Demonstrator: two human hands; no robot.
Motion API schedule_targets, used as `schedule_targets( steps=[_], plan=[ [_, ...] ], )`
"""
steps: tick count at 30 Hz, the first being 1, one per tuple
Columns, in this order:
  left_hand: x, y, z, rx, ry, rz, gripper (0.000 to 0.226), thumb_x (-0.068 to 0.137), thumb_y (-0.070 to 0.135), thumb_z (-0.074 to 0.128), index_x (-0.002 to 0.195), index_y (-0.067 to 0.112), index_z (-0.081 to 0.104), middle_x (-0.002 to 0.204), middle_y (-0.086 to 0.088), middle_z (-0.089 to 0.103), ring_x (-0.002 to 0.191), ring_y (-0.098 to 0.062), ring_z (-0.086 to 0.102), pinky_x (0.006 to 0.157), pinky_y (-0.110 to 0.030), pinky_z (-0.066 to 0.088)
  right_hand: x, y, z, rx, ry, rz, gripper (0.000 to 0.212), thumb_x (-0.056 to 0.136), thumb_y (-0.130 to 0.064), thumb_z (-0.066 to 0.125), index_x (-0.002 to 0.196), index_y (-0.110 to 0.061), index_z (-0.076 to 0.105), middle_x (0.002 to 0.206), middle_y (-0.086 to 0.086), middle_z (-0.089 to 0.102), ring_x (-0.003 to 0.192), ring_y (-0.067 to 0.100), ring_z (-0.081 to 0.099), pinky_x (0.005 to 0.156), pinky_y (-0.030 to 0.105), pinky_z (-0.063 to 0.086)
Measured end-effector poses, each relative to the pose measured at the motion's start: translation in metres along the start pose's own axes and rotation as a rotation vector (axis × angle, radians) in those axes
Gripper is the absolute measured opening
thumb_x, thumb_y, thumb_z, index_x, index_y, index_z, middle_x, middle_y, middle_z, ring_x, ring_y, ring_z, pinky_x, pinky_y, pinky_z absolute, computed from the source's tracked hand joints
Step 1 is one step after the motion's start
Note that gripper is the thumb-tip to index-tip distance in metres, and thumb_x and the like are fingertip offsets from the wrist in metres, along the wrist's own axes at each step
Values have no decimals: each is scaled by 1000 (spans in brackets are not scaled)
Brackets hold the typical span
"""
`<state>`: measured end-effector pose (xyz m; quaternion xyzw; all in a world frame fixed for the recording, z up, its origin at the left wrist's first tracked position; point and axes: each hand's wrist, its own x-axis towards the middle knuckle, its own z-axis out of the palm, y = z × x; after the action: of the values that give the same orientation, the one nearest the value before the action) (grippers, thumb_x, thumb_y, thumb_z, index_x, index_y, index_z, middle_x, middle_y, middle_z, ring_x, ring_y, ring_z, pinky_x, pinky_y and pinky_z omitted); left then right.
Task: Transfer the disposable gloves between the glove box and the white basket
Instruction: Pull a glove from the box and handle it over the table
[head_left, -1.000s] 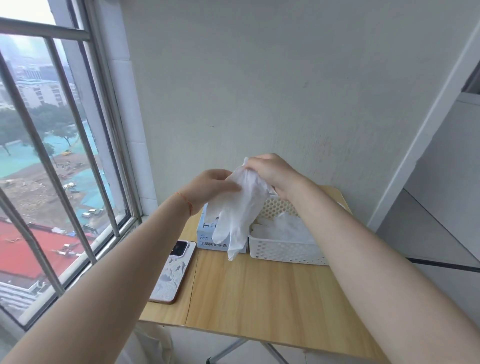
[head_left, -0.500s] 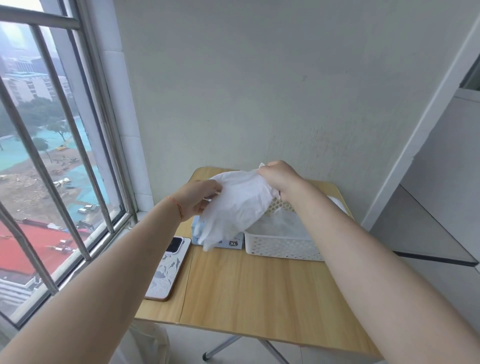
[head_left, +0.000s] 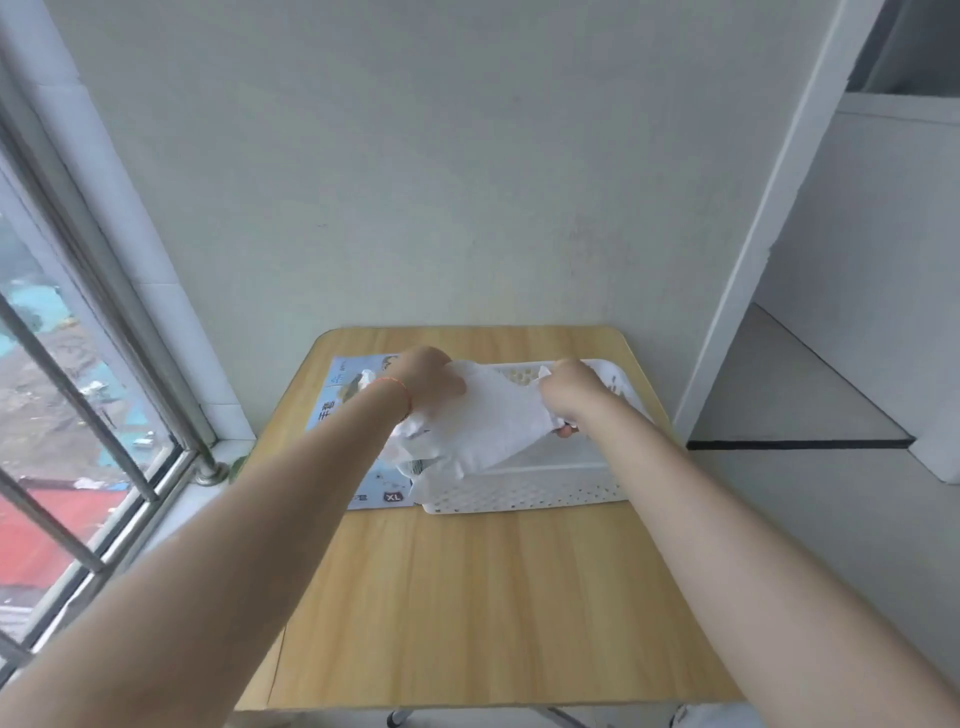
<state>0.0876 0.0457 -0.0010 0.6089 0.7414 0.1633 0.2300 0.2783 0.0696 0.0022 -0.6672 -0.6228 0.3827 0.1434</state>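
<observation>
A white disposable glove is stretched between both hands above the white basket. My left hand grips the glove's left end and my right hand grips its right end. The glove's fingers droop over the basket's front left corner. The perforated basket stands at the back right of the wooden table and holds more white gloves, mostly hidden by the arms. The blue glove box lies to the left of the basket, touching it, with a glove poking out of its opening.
A barred window runs along the left, close to the table's edge. The wall stands right behind the table. A white door frame and a step lie to the right.
Both hands have lowered the glove from above the box and spread it over the basket. The view has tilted down; the phone at the table's left is now hidden by my left arm.
</observation>
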Motion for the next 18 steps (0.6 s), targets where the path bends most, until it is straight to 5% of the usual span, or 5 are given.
schedule_targets(
  steps=[3, 8, 14, 16, 18],
  plan=[
    [8, 19, 17, 118, -4, 29, 27, 89, 23, 57, 65, 17, 49, 66, 1, 49, 68, -24, 47, 53, -27, 32, 8, 19, -5, -41, 25, 2, 29, 88, 9, 38, 108, -5, 55, 73, 16, 56, 51, 21, 49, 46, 22, 34],
    [15, 26, 41, 247, 26, 52, 8, 87, 22, 54, 81, 22, 60, 77, 3, 58, 70, -20, 54, 54, -24, 37, 10, 35, -11, -161, 34, 0, 60, 96, 3, 35, 152, -15, 25, 142, 15, 44, 88, 31, 61, 70, 37, 52],
    [12, 32, 47, 391, 123, 151, 26, 90, 22, 55, 115, 24, 61, 114, 0, 59, 95, -24, 62, 70, -29, 45, 12, 44, -10, -274, 56, -19, 63, 97, 2, 34, 154, -19, 18, 148, 14, 37, 65, 23, 52, 62, 37, 57],
    [10, 33, 46, 388, 126, 217, 19, 88, 27, 60, 107, 26, 62, 108, 3, 55, 94, -22, 61, 67, -28, 42, 15, 42, -9, -332, 53, -8, 62, 96, 4, 36, 153, -14, 21, 138, 18, 48, 65, 25, 56, 69, 39, 58],
    [6, 34, 47, 414, 35, 254, 16, 86, 37, 64, 101, 32, 62, 95, 9, 55, 88, -17, 61, 61, -27, 41, 19, 41, -7, -391, 69, -14, 59, 94, 6, 40, 150, -9, 28, 127, 18, 56, 59, 24, 54, 54, 35, 52]
  ],
)
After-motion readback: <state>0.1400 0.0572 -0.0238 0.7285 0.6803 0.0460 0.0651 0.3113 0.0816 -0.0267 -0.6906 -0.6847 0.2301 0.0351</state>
